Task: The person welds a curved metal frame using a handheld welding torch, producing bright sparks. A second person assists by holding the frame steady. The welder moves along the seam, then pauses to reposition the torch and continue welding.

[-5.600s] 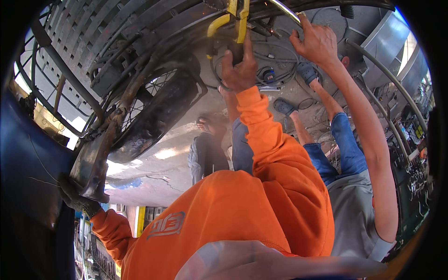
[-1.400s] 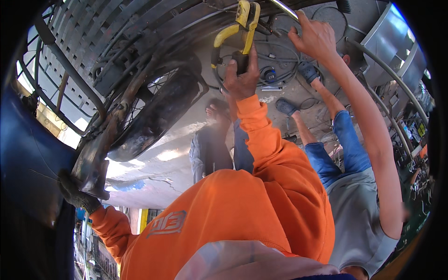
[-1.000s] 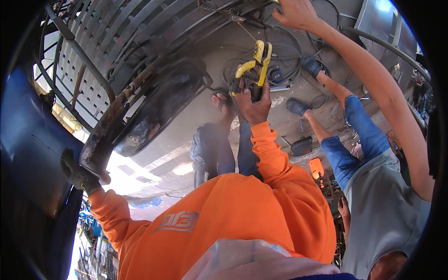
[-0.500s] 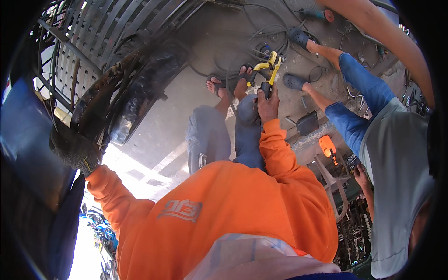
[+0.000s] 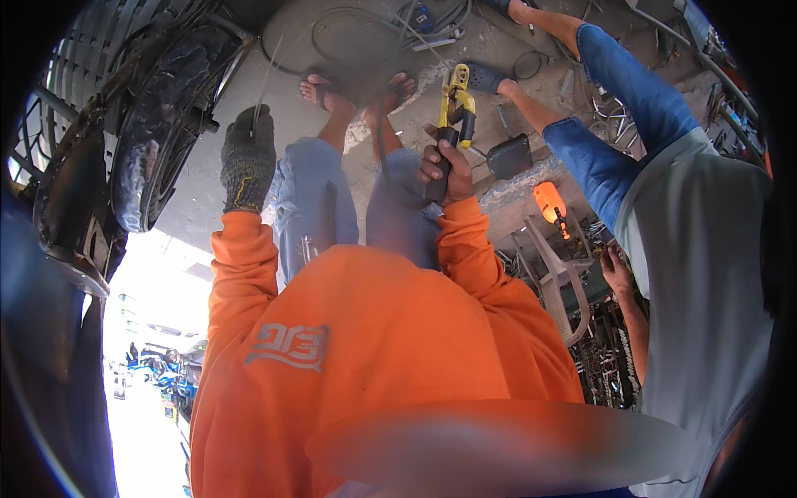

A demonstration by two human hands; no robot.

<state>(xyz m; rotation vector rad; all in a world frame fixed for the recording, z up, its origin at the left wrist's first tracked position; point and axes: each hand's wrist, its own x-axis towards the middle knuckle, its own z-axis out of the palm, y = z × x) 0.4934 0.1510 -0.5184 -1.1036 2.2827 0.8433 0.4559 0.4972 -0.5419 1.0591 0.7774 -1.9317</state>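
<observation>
My left hand (image 5: 248, 162), in a dark knit glove, is raised at the left over the floor. A thin welding rod (image 5: 264, 83) is held in its fingers and points away from me. My bare right hand (image 5: 449, 172) is closed round the black handle of a yellow and black electrode holder (image 5: 457, 104). The holder's head points away from me, and no rod shows in its jaws. Both hands are in front of my knees and well apart.
Dark, scuffed vehicle body parts (image 5: 137, 178) stand at the left. Cables (image 5: 357, 17) coil across the floor ahead. At the right are a co-worker's leg in blue denim (image 5: 631, 100), an orange tool (image 5: 550, 203), a plastic chair (image 5: 558, 278) and a dark plate (image 5: 508, 156).
My left hand has come away from the dark vehicle parts toward the middle, and the rod now shows in it. My right hand has shifted left, turning the electrode holder more upright.
</observation>
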